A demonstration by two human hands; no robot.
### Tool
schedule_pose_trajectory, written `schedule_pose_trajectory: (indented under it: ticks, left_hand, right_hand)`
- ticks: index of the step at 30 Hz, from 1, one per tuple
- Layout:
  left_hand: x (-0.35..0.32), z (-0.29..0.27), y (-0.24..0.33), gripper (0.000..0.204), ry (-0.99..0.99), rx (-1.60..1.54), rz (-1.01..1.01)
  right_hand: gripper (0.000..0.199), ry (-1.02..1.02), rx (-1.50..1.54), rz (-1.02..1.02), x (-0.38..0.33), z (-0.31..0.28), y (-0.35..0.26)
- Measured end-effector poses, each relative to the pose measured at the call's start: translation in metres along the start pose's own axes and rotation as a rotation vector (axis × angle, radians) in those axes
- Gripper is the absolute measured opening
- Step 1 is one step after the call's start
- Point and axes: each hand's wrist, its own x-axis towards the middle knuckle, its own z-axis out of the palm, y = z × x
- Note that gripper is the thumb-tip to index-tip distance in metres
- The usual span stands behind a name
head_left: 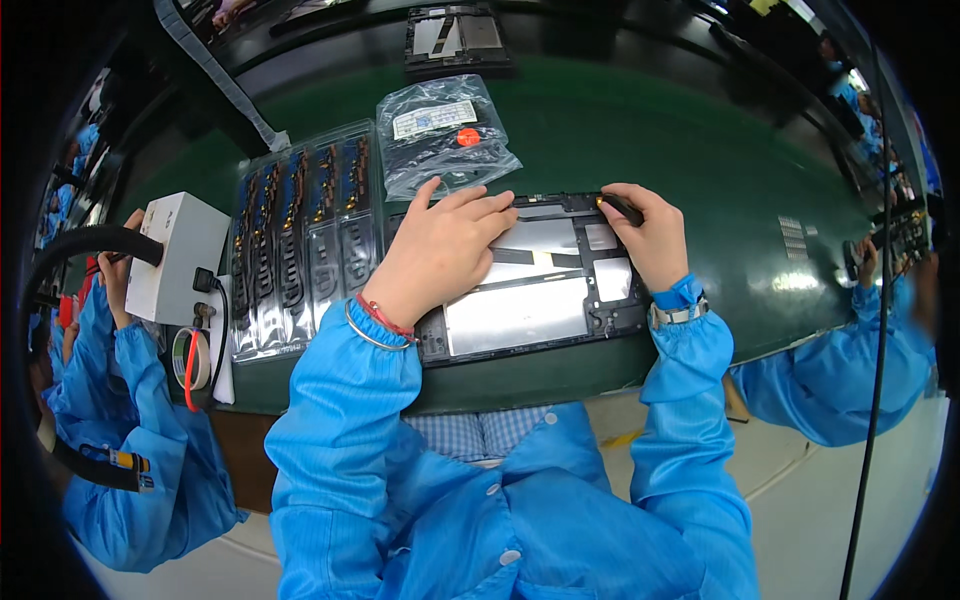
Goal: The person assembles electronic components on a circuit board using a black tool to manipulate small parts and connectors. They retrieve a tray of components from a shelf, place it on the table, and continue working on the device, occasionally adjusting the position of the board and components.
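An opened tablet housing lies flat on the green table in front of me, with silver plates, a dark ribbon strip and a black frame. My left hand rests over its upper left part, fingers stretched out toward the top edge; what lies under the palm is hidden. At the upper right corner, my right hand pinches a small black piece with a gold-coloured end. I cannot make out its exact kind. The gold end is at the corner of the housing.
Left of the housing, a clear plastic tray holds several small parts. A clear bag with a label lies beyond. Further left stand a white box and a tape roll. Another opened housing lies at the back. Co-workers sit on both sides.
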Motion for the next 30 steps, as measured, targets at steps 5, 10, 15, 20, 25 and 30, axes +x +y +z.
schedule_pose_trajectory:
  ticks: [5, 10, 15, 20, 25, 30]
  left_hand:
    - [0.004, -0.004, 0.004, 0.034, -0.012, 0.132, 0.054]
    - [0.013, -0.013, 0.005, 0.032, -0.010, 0.229, 0.200]
    - [0.016, -0.017, 0.003, 0.028, -0.003, 0.191, 0.225]
    - [0.013, -0.005, -0.002, 0.025, 0.005, 0.039, 0.144]
    - [0.022, -0.005, 0.010, 0.026, 0.036, -0.096, -0.165]
    - [0.030, -0.001, 0.010, 0.023, 0.115, -0.148, -0.185]
  right_hand:
    - [0.024, 0.034, -0.081, 0.035, -0.003, 0.001, -0.002]
    - [0.027, 0.031, -0.188, 0.015, -0.005, 0.001, -0.006]
    - [0.027, 0.038, -0.180, -0.014, -0.006, 0.003, -0.008]
    - [0.020, -0.002, 0.309, 0.119, 0.005, -0.006, -0.002]
    - [0.021, -0.125, 0.697, 0.226, 0.030, -0.014, -0.032]
    - [0.024, -0.212, 0.779, 0.291, 0.055, 0.004, -0.057]
